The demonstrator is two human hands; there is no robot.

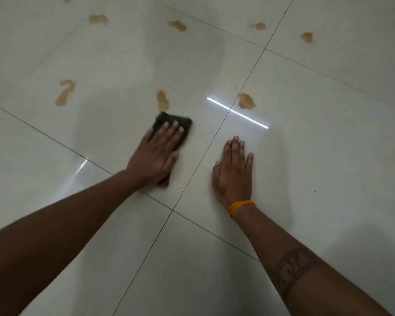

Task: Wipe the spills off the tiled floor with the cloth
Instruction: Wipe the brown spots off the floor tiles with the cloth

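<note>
Head view: the left hand (156, 153) lies flat, fingers spread, pressing the dark cloth (177, 124) onto the tiled floor (306, 156). The right hand (234, 172) rests palm-down and empty on the neighbouring tile. The nearest spill (162, 101) sits just beyond the cloth's far edge, untouched. Other brown spills remain (at least seven), so most of the wiping looks undone.
</note>
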